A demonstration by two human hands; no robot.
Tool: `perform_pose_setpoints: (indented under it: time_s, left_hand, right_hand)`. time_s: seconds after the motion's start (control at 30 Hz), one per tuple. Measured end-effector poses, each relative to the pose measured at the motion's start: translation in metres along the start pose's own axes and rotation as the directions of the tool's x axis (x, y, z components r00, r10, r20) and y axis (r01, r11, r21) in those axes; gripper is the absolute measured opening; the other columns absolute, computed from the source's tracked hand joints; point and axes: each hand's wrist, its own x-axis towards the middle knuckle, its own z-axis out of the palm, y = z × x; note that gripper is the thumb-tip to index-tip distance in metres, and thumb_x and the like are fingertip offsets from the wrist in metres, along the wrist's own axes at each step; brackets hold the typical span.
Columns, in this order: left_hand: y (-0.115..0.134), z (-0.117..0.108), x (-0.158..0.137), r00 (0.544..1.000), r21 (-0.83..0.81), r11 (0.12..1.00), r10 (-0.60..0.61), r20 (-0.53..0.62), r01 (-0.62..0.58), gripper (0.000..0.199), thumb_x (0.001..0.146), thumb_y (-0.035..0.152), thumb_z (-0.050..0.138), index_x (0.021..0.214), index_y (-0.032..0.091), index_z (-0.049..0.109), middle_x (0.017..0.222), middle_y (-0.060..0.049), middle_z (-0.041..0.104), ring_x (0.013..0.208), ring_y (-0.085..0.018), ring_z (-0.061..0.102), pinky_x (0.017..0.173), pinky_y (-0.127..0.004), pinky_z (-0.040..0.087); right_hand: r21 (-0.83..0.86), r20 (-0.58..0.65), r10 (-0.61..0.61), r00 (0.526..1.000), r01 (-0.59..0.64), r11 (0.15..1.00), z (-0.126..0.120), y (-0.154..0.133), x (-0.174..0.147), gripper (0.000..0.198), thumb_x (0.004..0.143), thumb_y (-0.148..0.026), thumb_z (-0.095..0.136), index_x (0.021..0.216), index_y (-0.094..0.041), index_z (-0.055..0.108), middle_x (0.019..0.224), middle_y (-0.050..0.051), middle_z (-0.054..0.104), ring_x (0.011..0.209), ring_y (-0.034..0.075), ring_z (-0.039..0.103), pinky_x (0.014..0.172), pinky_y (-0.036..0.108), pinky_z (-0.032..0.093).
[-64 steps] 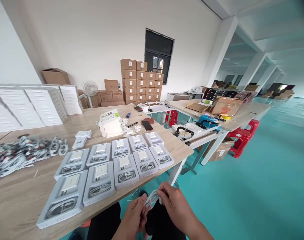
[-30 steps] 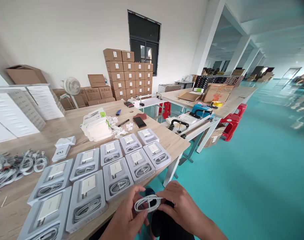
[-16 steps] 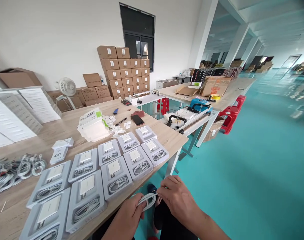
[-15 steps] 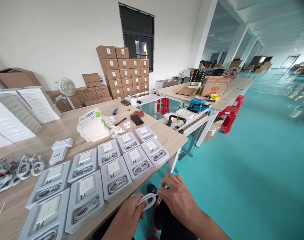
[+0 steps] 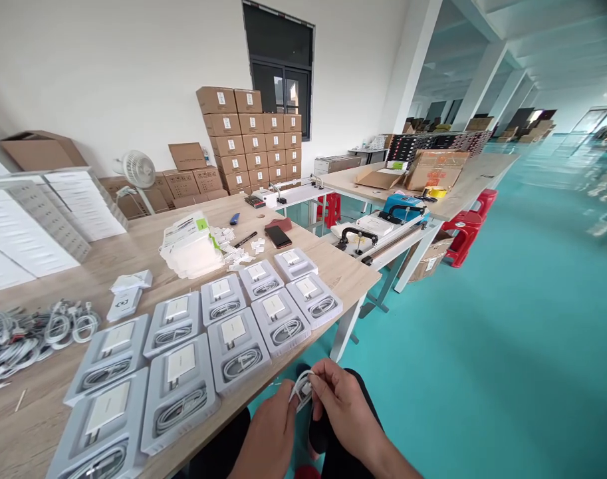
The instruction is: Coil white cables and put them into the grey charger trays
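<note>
A coiled white charging cable [image 5: 302, 388] is held between my two hands, above my lap and just off the table's front edge. My left hand [image 5: 276, 419] is closed around the left side of the coil. On its right side, the thumb and fingers of my right hand [image 5: 340, 399] pinch the cable near a connector end. Beside my hands, several grey trays [image 5: 211, 392] stand in two rows on the table; most hold a white charger [image 5: 233, 330] and a coiled cable [image 5: 242, 362]. In the back right tray [image 5: 303, 271] I see a charger but no cable.
A heap of cables [image 5: 28, 339] lies at the table's left. Behind the trays are a stack of white sleeves [image 5: 188, 246], a phone [image 5: 278, 237] and a pen [image 5: 246, 239]. White boxes [image 5: 24, 226], a fan [image 5: 137, 169] and stacked cartons [image 5: 256, 143] stand farther back.
My right hand has moved in close to my left, and the cable coil now sits more upright between them. The view has shifted slightly, so the table appears farther right.
</note>
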Motion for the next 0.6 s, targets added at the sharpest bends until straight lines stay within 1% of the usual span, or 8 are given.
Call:
perform_pose_setpoints:
  time_s: [0.1,0.2,0.27,0.33,0.4,0.47,0.53,0.6]
  left_hand:
    - [0.002,-0.001,0.001,0.999,-0.101,0.995,-0.016,0.039,0.02,0.036,0.087,0.058,0.046,0.072,0.028,0.06,0.06,0.006,0.056,0.057,-0.006,0.048,0.056,-0.015,0.026]
    - [0.009,-0.001,-0.001,0.998,-0.191,0.981,-0.028,0.053,0.037,0.032,0.087,0.052,0.049,0.07,0.026,0.056,0.063,0.007,0.055,0.06,-0.005,0.051,0.055,-0.01,0.033]
    - [0.013,0.0,-0.002,0.995,-0.244,0.968,-0.043,0.093,0.065,0.029,0.088,0.048,0.047,0.07,0.026,0.053,0.061,0.009,0.051,0.056,-0.004,0.048,0.053,-0.009,0.035]
    - [0.014,0.001,-0.001,0.991,-0.276,0.957,-0.057,0.124,0.09,0.031,0.088,0.051,0.046,0.071,0.026,0.052,0.06,0.01,0.048,0.054,-0.003,0.046,0.051,-0.008,0.036]
    - [0.01,0.0,0.0,0.992,-0.27,0.959,-0.055,0.11,0.083,0.034,0.086,0.056,0.047,0.073,0.026,0.053,0.063,0.009,0.05,0.058,-0.003,0.047,0.053,-0.007,0.037]
    - [0.002,-0.003,0.002,0.995,-0.224,0.973,-0.042,0.094,0.062,0.038,0.084,0.062,0.049,0.075,0.026,0.055,0.069,0.008,0.053,0.064,-0.003,0.048,0.057,-0.008,0.04]
    - [-0.005,-0.008,0.004,0.995,-0.162,0.986,-0.025,0.096,0.04,0.041,0.083,0.065,0.048,0.078,0.025,0.057,0.071,0.006,0.055,0.067,-0.004,0.048,0.058,-0.008,0.041]
    - [-0.009,-0.014,0.004,0.993,-0.102,0.995,0.0,0.12,0.012,0.043,0.083,0.067,0.045,0.08,0.026,0.058,0.072,0.006,0.055,0.066,-0.004,0.047,0.057,-0.009,0.041]
  right_hand:
    - [0.068,-0.001,0.047,0.999,-0.046,0.997,0.004,0.007,-0.003,0.036,0.099,-0.05,0.046,0.085,-0.017,0.054,0.063,-0.001,0.058,0.055,0.013,0.055,0.054,0.026,0.038]
    - [0.276,0.069,0.084,0.994,-0.1,0.956,0.006,0.013,-0.005,0.038,0.096,-0.051,0.051,0.084,-0.016,0.054,0.069,0.001,0.059,0.054,0.013,0.057,0.05,0.024,0.035]
    - [0.35,0.1,0.1,0.99,-0.129,0.928,0.005,0.017,-0.005,0.039,0.094,-0.053,0.054,0.084,-0.015,0.056,0.071,0.002,0.061,0.054,0.013,0.057,0.049,0.024,0.034]
    - [0.263,0.046,0.094,0.995,-0.103,0.959,0.004,0.02,-0.005,0.039,0.093,-0.053,0.056,0.084,-0.015,0.059,0.074,0.004,0.062,0.059,0.014,0.056,0.053,0.026,0.037]
    - [0.078,-0.082,0.037,0.996,-0.031,0.996,0.001,0.021,-0.003,0.034,0.091,-0.049,0.06,0.085,-0.016,0.062,0.081,0.005,0.062,0.07,0.015,0.057,0.062,0.028,0.043]
    - [0.024,-0.148,0.0,0.989,0.004,1.0,-0.003,0.021,-0.001,0.026,0.088,-0.043,0.066,0.097,-0.019,0.063,0.093,0.004,0.061,0.078,0.015,0.055,0.07,0.029,0.045]
    - [0.142,-0.066,0.028,0.997,-0.019,0.99,-0.007,0.019,0.001,0.029,0.083,-0.037,0.071,0.104,-0.02,0.061,0.096,0.003,0.06,0.073,0.013,0.053,0.068,0.027,0.044]
    - [0.274,0.089,0.042,0.995,-0.065,0.959,-0.011,0.015,0.003,0.03,0.08,-0.034,0.076,0.101,-0.018,0.061,0.086,0.001,0.06,0.066,0.009,0.05,0.062,0.024,0.041]
